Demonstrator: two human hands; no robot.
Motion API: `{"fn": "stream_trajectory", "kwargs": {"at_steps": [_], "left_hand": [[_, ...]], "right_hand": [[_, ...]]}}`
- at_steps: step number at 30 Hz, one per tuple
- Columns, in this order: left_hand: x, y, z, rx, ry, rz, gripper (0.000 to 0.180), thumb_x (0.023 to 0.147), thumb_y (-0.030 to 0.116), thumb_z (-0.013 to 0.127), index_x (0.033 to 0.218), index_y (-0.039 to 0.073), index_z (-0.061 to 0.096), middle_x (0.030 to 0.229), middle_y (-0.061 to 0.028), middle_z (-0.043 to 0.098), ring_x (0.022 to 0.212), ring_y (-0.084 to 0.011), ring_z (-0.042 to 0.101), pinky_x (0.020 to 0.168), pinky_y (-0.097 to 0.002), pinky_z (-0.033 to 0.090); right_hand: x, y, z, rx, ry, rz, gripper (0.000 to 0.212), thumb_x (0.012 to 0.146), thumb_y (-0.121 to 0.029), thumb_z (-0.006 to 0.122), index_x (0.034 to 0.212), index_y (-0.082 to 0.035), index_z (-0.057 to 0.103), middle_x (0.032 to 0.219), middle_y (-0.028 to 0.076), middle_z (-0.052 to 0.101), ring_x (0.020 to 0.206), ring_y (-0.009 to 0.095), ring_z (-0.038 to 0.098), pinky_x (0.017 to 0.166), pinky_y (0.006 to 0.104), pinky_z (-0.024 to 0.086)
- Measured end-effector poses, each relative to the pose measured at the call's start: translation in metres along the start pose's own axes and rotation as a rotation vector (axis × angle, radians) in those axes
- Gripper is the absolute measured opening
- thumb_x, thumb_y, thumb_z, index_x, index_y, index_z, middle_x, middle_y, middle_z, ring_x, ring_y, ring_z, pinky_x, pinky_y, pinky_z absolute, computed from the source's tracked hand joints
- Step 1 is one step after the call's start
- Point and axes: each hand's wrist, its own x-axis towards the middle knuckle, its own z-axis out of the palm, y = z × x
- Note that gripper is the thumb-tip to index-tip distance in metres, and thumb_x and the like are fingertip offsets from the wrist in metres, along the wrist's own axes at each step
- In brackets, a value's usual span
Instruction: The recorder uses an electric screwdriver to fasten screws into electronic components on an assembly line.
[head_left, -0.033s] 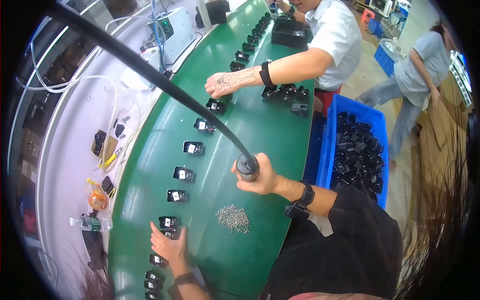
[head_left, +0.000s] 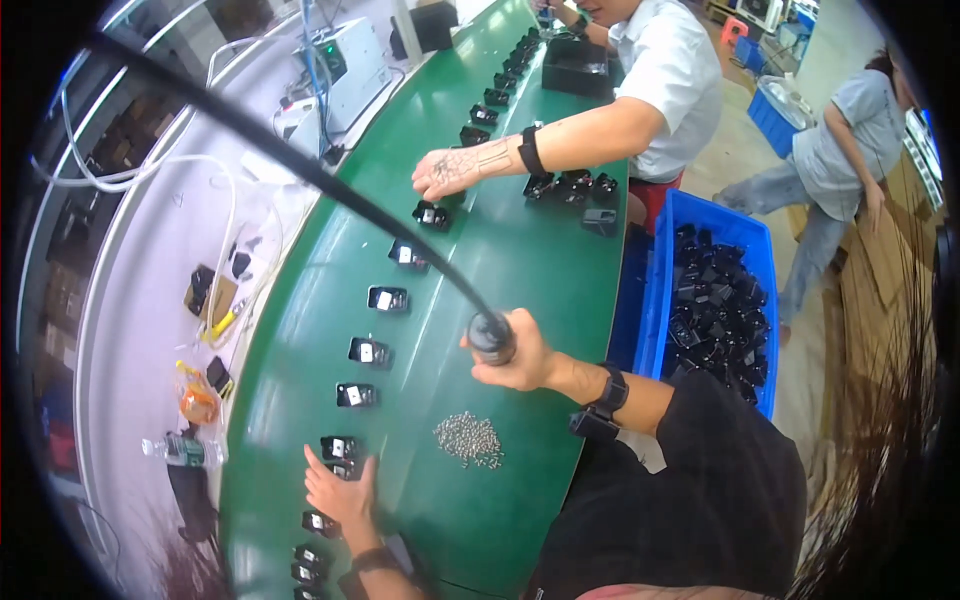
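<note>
My right hand (head_left: 522, 355) is closed round the upright body of a black electric screwdriver (head_left: 490, 338). A thick black cord or arm (head_left: 330, 185) runs from its top to the upper left; its tip is hidden beneath the hand. My left hand (head_left: 342, 492) lies open, thumb and fingers spread, beside a small black housing (head_left: 338, 447) with a white patch inside. A second housing (head_left: 342, 469) shows between thumb and fingers. More open housings (head_left: 388, 299) form a line along the green worktop (head_left: 520, 430). A heap of small silvery screws (head_left: 468, 440) lies right of my left hand.
A co-worker's arm (head_left: 580, 140) reaches over the housings at the far end. To the right stands a blue crate (head_left: 768, 300) full of black parts. A plastic bottle (head_left: 185, 450) and a yellow-handled tool (head_left: 225, 320) lie on the left ledge. Another person (head_left: 845, 160) is beyond the crate.
The whole view has shifted very slightly. The person beyond the crate has moved a little. Both my hands keep their pose.
</note>
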Motion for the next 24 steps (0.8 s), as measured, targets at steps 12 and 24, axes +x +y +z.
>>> {"fn": "stream_trajectory", "kwargs": {"at_steps": [12,24], "left_hand": [[-0.024,-0.030,0.025,0.149,-0.020,-0.077,0.079,0.077,0.050,0.066,0.136,0.003,0.044,0.110,-0.0161,0.059,0.102,-0.0343,0.058,0.081,-0.0481,0.045],[-0.034,-0.011,0.007,-0.086,0.189,0.072,0.071,0.074,0.042,0.069,0.127,-0.001,0.049,0.104,-0.0168,0.058,0.098,-0.0354,0.055,0.083,-0.0447,0.042]], "right_hand": [[0.010,-0.012,0.031,-0.250,-0.034,0.092,0.033,0.068,-0.014,0.074,0.097,-0.004,0.063,0.063,0.007,0.058,0.056,0.014,0.051,0.056,0.0302,0.045],[-0.014,0.008,0.006,0.015,0.111,-0.117,0.023,0.072,0.001,0.071,0.092,0.002,0.062,0.063,-0.006,0.049,0.057,0.002,0.044,0.051,0.0221,0.037]]}}
